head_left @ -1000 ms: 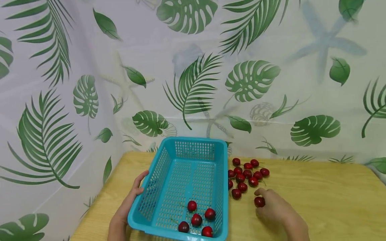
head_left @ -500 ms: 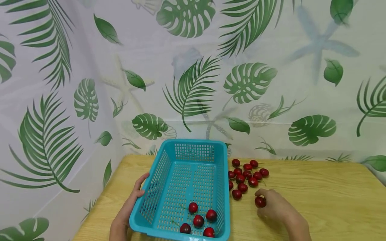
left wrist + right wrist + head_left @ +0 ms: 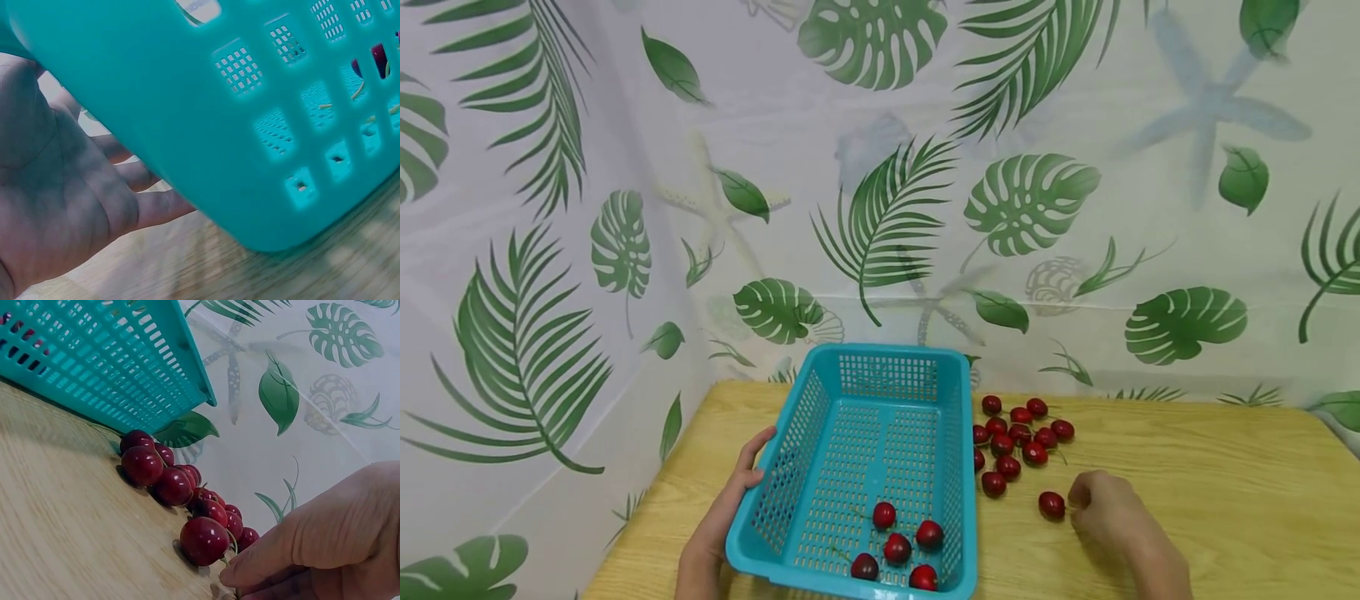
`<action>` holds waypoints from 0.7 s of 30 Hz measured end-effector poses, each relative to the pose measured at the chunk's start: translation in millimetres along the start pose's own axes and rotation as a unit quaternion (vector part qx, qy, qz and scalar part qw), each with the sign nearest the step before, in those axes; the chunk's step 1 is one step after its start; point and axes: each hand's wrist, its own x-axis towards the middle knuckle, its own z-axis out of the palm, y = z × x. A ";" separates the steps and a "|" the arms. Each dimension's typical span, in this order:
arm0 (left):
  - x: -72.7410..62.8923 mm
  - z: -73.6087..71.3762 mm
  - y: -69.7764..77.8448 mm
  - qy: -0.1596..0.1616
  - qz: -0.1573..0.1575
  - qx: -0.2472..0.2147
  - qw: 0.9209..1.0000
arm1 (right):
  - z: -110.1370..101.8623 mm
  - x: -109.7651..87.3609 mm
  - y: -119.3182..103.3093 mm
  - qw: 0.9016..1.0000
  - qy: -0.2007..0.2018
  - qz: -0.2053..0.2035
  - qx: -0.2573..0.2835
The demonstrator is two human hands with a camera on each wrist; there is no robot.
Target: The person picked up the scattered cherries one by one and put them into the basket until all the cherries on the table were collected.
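Note:
A blue plastic basket (image 3: 874, 379) with several cherries (image 3: 897, 548) in its near right part stands on the table. My left hand (image 3: 718, 517) rests against the basket's left side; in the left wrist view its fingers (image 3: 162, 207) reach out rather straight along the outer wall, their tips hidden. To the right of the basket, a single cherry (image 3: 1052, 506) lies by my right hand (image 3: 1108, 512). Close up in the right wrist view, my thumb and fingers pinch the thin green stem of this cherry (image 3: 204, 541) at its side.
A cluster of several cherries (image 3: 1019, 433) lies on the wooden table (image 3: 1210, 492) against the basket's right side. A white curtain (image 3: 880, 250) printed with green leaves hangs behind the table and along its left.
My right hand has shifted from around the single cherry to its right side, fingers now at the stem. The cherry shows more fully. Left hand and basket look about the same.

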 end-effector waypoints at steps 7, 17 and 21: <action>0.9 2.6 -1.8 0.011 0.008 0.001 1.000 | -0.3 -3.8 0.3 0.999 0.023 -0.032 -0.016; 7.0 1.9 -5.6 -0.008 0.064 -0.019 0.998 | -5.6 -5.7 -16.6 0.999 0.036 -0.035 0.002; 6.7 1.9 -5.5 -0.004 0.066 -0.013 0.998 | -8.0 -10.2 -31.2 0.997 0.062 -0.041 -0.004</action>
